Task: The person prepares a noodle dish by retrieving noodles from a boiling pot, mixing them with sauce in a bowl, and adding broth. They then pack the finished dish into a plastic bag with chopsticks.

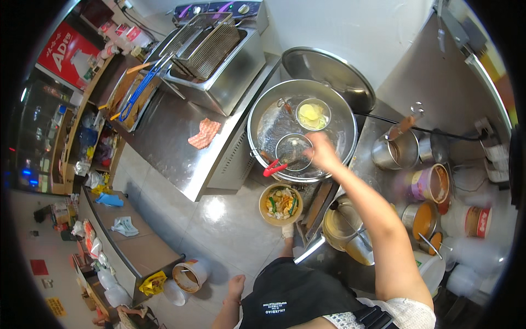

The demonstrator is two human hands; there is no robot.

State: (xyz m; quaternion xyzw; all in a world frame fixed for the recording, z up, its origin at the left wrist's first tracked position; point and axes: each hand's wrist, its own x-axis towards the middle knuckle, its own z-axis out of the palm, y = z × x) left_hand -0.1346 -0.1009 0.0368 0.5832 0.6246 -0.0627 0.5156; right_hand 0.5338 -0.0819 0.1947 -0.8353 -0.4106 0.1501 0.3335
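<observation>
Over the large steel pot (257, 123) of water, my right hand (322, 152) reaches to the right rim of a round mesh strainer (294, 144). Its fingers are blurred, and their grip does not show clearly. Red-coated handles (274, 167) lie across the strainer's front side. Just behind it, a second strainer holds pale yellow slices (311, 115), perhaps potato, with some greens. My left hand (236, 286) hangs low beside the black apron (300, 292), loosely curled, with nothing seen in it. A bowl (302, 205) of mixed cooked food sits in front of the pot.
The pot's lid (333, 74) leans on the wall behind. A deep fryer (234, 78) with wire baskets and a checked cloth (204, 133) occupy the left counter. At right stand a ladle pot (343, 222), a strainer pot (394, 154) and sauce tubs (423, 220). A black cable (435, 133) crosses there.
</observation>
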